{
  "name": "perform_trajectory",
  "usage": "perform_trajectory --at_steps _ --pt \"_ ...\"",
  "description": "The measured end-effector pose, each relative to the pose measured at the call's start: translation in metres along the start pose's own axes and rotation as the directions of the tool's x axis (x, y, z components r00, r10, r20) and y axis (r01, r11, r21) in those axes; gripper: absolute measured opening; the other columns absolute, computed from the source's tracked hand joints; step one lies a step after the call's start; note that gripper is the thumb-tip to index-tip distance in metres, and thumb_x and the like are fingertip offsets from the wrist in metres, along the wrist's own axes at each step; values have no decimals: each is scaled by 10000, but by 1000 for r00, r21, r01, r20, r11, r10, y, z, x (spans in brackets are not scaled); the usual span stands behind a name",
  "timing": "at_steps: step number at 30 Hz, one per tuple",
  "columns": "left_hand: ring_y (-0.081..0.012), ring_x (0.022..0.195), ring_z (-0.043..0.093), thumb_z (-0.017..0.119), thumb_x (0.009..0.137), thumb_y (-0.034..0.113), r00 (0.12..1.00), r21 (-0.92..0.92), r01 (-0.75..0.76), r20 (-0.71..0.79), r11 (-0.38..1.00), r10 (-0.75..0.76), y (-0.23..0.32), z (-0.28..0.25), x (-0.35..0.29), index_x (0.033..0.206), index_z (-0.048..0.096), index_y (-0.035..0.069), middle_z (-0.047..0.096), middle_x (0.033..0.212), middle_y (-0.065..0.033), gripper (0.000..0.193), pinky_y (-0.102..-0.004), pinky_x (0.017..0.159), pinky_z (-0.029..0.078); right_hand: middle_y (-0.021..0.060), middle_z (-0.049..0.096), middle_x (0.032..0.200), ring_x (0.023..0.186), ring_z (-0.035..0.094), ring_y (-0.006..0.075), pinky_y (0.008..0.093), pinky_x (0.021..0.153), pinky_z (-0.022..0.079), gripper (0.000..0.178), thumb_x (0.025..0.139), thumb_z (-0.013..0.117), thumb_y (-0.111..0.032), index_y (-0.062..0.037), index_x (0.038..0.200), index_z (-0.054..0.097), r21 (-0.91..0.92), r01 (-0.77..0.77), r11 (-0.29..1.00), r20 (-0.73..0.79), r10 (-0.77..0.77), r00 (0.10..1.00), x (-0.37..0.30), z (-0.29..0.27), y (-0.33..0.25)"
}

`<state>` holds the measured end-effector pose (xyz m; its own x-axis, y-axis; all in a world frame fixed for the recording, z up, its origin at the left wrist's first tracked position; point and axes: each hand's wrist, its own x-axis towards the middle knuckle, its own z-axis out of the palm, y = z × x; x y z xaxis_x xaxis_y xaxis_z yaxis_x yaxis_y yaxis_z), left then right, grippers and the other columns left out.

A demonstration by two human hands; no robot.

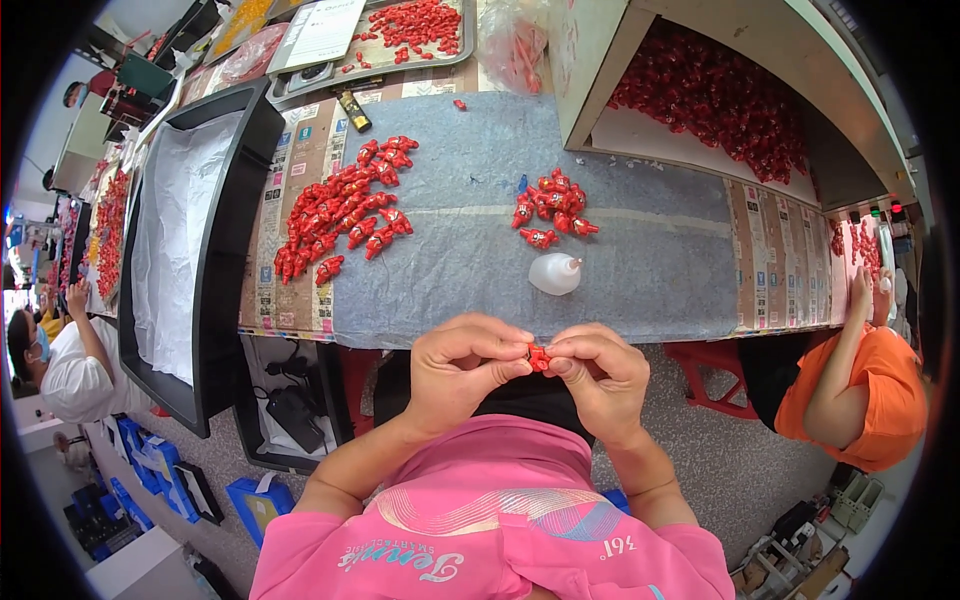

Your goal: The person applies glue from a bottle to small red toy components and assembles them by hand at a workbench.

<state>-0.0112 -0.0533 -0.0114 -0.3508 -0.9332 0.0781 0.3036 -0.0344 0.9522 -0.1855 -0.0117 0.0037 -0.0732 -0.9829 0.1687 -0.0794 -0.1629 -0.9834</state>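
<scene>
Between the fingertips of both hands is a small glossy red plastic figure-like piece, held just off the table's near edge. My left hand pinches it from one side, and my right hand pinches the other side. Fingers cover much of it. Ahead of my hands a white squeeze bottle lies on the blue-grey cloth. Just beyond the bottle sits a small cluster of red pieces. A larger spread of red pieces lies to the left, partly off the cloth.
A long black tray lined with white sheet stands at the left. Far back are a metal tray of red pieces, a clear bag and a lighter. An open-fronted box at right holds many red pieces. Co-workers sit on both sides.
</scene>
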Motion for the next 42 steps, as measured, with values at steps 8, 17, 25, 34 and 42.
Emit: perform_trajectory --at_steps 8,17,25,34,42 --pt "-182 906 624 717 711 -103 997 -75 11 71 997 -6 4 -5 3 887 673 2 620 993 -138 210 -283 798 529 98 652 857 768 630 177 265 658 500 130 775 706 -13 -13 902 679 -60 85 995 35 -83 996 4 -5 -4" --pt "-175 890 626 714 698 -122 997 -80 -4 81 997 11 2 -8 4 857 673 5 618 984 -138 207 -280 793 540 109 650 832 751 621 188 277 652 491 116 767 716 -20 0 870 665 -110 132 985 63 -126 990 9 -4 -5" --pt "-176 853 643 712 695 -131 995 -24 -81 63 996 82 0 -11 1 836 679 13 634 954 -137 204 -267 746 556 102 652 815 693 614 186 271 583 482 120 758 710 2 -2 870 666 -168 242 956 81 -231 970 14 -1 -5" --pt "-176 836 644 689 702 -148 982 83 -167 108 983 157 2 -16 7 809 664 18 643 926 -116 199 -259 721 542 98 652 841 726 620 194 284 619 492 133 744 711 9 -13 867 664 -192 246 950 85 -234 969 19 3 -7" --pt "-195 829 647 709 680 -145 981 93 -173 101 980 164 3 -14 8 798 668 20 650 901 -116 207 -275 705 546 103 643 824 719 619 197 283 598 495 115 744 699 26 -1 846 654 -206 221 953 93 -206 974 20 5 -9"
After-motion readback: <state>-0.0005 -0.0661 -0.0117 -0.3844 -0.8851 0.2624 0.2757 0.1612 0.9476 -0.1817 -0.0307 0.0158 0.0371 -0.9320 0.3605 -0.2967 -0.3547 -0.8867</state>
